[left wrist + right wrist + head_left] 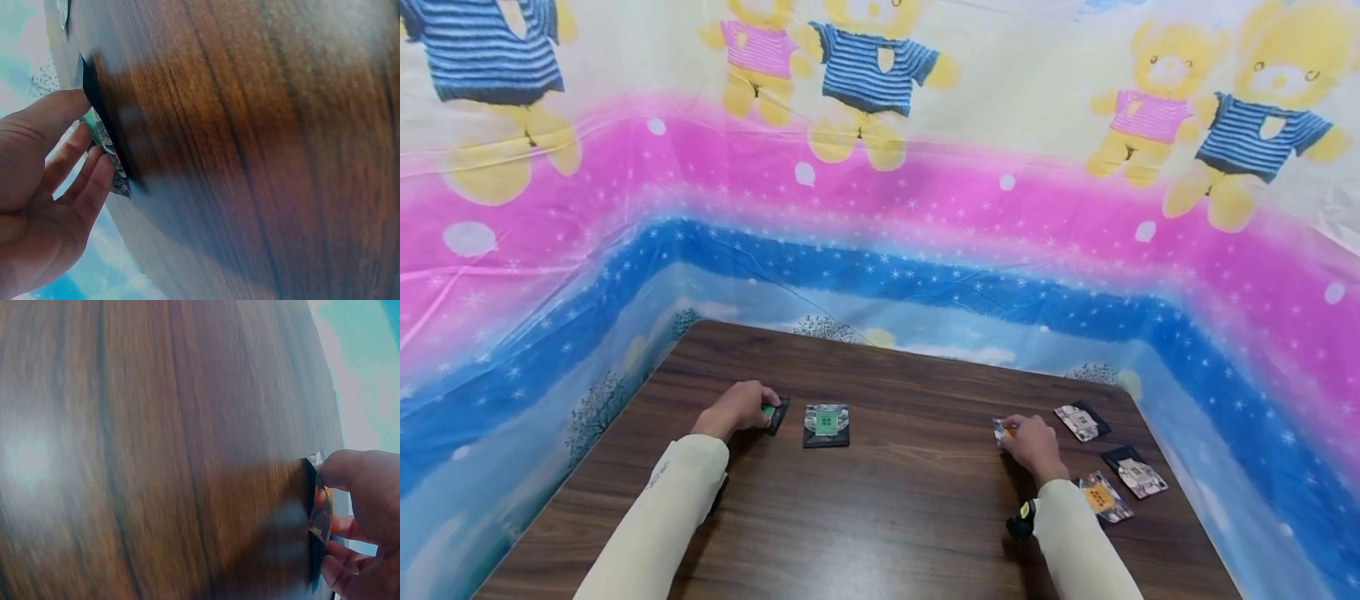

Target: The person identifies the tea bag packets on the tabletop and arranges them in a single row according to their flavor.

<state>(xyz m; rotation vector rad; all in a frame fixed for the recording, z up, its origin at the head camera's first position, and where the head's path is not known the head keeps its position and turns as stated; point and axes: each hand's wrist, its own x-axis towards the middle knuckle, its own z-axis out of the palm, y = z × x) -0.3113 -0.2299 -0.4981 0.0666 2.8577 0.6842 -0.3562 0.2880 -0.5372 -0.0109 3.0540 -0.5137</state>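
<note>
"Green-labelled packet: where do you see it?"

"Toward ten o'clock on the desk, in the person's left hand. The fingers are bent around it, thumb on one side and fingertips on the other, and it looks tilted. Whether its lower edge touches the desk, I cannot tell."

"And the other hand?"

"The right hand, between two and three o'clock, pinches an orange-labelled packet between thumb and bent fingers, which hide part of it."

"What lies around them?"

"At three o'clock from the left hand's packet, a second green-labelled packet lies flat, near it but apart. Round the right hand there are three more: a white-labelled packet at two o'clock, a second white-labelled packet just past three, and a second orange-labelled packet at four, partly behind the cream sleeve."

"Farther out?"

"A black device sits at the right wrist. The desk is dark and wood-grained, and a fabric printed with bears, pink and blue bands surrounds it from nine o'clock through twelve to three."
</note>
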